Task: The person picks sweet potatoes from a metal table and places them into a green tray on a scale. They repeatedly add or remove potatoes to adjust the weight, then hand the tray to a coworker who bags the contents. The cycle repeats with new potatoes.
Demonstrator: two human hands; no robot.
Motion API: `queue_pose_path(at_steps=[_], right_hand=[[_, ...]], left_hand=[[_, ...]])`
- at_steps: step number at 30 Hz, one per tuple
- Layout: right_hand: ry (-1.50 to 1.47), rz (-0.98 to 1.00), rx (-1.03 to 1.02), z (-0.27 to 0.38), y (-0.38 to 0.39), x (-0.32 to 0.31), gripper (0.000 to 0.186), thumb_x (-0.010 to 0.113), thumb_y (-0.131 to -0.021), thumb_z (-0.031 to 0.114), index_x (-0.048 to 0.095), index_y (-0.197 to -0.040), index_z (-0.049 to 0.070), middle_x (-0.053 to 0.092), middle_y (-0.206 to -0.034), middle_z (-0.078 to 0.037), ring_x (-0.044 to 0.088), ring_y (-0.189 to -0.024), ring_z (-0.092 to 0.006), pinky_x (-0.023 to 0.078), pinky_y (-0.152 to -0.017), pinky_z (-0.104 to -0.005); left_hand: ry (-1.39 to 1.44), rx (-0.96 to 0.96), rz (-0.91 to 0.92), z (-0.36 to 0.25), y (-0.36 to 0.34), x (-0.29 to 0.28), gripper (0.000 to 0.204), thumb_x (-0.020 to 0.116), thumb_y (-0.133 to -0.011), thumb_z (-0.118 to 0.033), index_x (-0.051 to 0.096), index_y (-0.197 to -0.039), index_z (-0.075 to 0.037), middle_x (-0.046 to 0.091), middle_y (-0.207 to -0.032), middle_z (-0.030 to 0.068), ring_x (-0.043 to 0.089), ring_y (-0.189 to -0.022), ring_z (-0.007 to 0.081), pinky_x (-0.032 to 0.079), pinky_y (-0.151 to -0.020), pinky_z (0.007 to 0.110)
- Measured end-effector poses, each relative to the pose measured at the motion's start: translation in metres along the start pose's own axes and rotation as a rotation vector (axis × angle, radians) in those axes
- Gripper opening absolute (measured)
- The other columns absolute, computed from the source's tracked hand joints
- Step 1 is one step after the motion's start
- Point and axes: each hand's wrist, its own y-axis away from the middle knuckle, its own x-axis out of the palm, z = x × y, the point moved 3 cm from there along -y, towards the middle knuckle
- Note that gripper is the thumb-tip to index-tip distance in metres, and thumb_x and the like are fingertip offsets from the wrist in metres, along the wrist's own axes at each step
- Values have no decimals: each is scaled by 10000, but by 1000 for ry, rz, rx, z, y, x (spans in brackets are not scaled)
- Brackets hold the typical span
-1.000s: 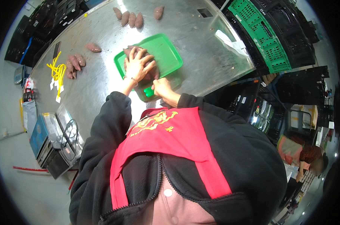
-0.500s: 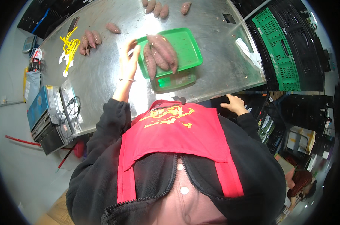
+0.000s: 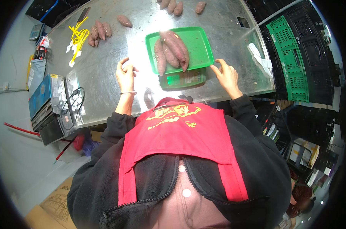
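Corralling the sweet potatoes (image 3: 160, 57), the green tray (image 3: 200, 47) sits atop one scale (image 3: 194, 78), its rim probably stopping them rolling; I count at least three. Empty, loosely parted, the left grip (image 3: 126, 76) hangs left of the tray; the right grip (image 3: 227, 77), spread and empty, is just beside its right end. Left beyond the tray lies one lone sweet potato (image 3: 124, 21).
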Motion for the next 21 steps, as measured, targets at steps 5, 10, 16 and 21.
queue_pose_path(at_steps=[5,10,16,21], right_hand=[[-34,-17,-84,33,-25,12,357,677,-929,431,700,-1098,117,639,-629,-84,673,-614,-299,477,-572,-429],[-70,73,-126,70,-39,30,421,641,-928,520,684,-1005,108,691,-682,-112,709,-696,-363,527,-617,-488],[-16,103,-221,100,-46,48,496,657,-903,529,632,-951,36,689,-692,-175,711,-713,-388,534,-643,-507],[92,30,-258,109,-48,56,485,680,-887,507,634,-974,32,692,-661,-139,713,-678,-361,550,-626,-468]], left_hand=[[22,-40,182,21,14,19,198,639,-971,-150,619,-1120,-21,700,-766,66,556,-602,76,447,-557,231],[-541,43,412,28,39,47,317,768,-890,-335,666,-837,-39,681,-734,46,626,-649,115,503,-610,279],[-691,204,391,27,41,62,306,770,-867,-349,680,-802,-63,676,-677,50,656,-616,176,511,-610,335],[-727,362,326,24,41,70,337,735,-890,-385,662,-841,-61,648,-667,102,653,-607,234,488,-584,369]])
